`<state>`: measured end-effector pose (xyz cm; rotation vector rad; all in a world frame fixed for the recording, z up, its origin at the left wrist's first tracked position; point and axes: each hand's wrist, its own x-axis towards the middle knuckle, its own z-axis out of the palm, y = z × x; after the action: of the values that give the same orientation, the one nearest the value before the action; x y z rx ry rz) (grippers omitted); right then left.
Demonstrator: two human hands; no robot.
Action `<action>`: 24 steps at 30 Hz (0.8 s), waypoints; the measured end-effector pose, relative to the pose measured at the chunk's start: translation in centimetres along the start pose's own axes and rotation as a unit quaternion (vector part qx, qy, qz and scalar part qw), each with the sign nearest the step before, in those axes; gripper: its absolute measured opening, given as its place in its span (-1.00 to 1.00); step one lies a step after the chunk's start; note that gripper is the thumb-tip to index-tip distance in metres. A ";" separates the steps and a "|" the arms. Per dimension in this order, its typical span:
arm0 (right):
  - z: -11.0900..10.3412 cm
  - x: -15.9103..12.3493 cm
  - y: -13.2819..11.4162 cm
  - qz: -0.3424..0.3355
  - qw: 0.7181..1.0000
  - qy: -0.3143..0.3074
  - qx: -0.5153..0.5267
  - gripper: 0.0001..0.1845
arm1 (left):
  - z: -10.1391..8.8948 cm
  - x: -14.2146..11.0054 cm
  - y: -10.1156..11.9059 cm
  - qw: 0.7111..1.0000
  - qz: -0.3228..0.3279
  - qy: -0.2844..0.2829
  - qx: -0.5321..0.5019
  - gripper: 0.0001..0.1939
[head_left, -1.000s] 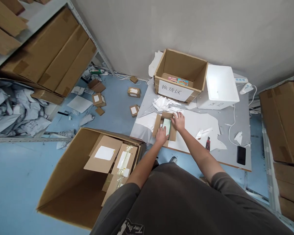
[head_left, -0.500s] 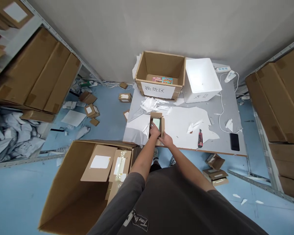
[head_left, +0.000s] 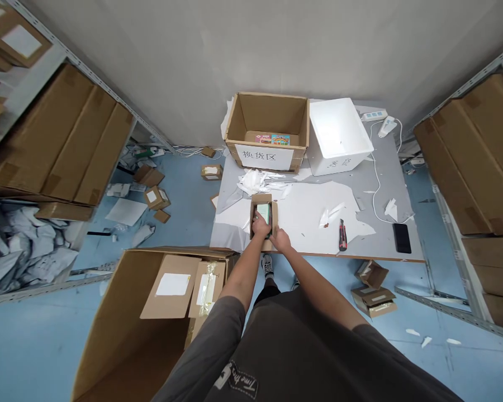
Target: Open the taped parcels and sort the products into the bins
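Note:
At the table's front edge a small open cardboard box (head_left: 275, 211) stands with its flaps up. Inside it lies a pale green packet (head_left: 263, 210), partly covered by my fingers. My left hand (head_left: 260, 225) reaches into the box, its fingers closed at the packet's side; the fingertips are partly hidden. With closed fingers my right hand (head_left: 280, 240) grips the near right side of the box. Crumpled white paper (head_left: 257, 181) lies just behind it. To the right rests a red and black utility knife (head_left: 342, 235).
A big labelled carton (head_left: 302, 137) holding colourful packets and a white bin (head_left: 339, 162) stand at the table's back. A phone (head_left: 402, 238) lies at the right. A large open carton (head_left: 109, 312) with boxes stands at my left. Shelves (head_left: 62, 134) flank both sides.
The view has shifted slightly. My left hand remains in the small box, and more of the dark side beside the pale green packet shows. My right hand stays at the box's near right side.

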<state>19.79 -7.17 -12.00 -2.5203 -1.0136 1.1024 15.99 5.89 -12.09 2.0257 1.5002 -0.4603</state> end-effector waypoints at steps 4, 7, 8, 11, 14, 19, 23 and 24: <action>-0.4 0.1 -1.0 0.002 1.000 -0.002 -0.004 -0.29 | -1.9 -0.7 -0.6 0.999 0.027 0.019 0.004 0.23; -0.9 0.4 -2.1 0.027 0.999 -0.017 -0.026 -0.27 | -3.1 -1.4 -0.9 0.999 0.034 0.024 0.003 0.21; -1.0 0.5 -2.5 0.039 0.998 -0.021 -0.034 -0.26 | -3.4 -1.7 -0.9 0.999 0.035 0.024 0.002 0.22; -1.3 0.7 -3.3 0.058 0.997 -0.025 -0.048 -0.26 | -4.1 -2.5 -0.8 0.999 0.044 0.030 0.001 0.25; -1.2 0.6 -3.8 0.059 0.997 -0.017 -0.048 -0.27 | -4.6 -3.1 -1.0 0.997 0.057 0.043 -0.002 0.23; -1.3 0.8 -4.2 0.047 0.998 -0.012 0.043 -0.32 | -5.9 -2.6 -2.8 0.997 0.073 0.029 -0.018 0.20; -2.1 1.1 -3.7 0.031 0.990 -0.064 0.119 -0.53 | -6.7 -1.8 -4.6 0.994 0.101 -0.021 -0.044 0.22; -2.2 1.1 -3.5 0.026 0.987 -0.080 0.137 -0.58 | -6.6 -1.7 -5.0 0.992 0.111 -0.027 -0.057 0.22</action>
<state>20.13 -3.70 -9.52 -2.2799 -0.7731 1.3737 10.36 9.83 -7.16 2.0432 1.2232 -0.3283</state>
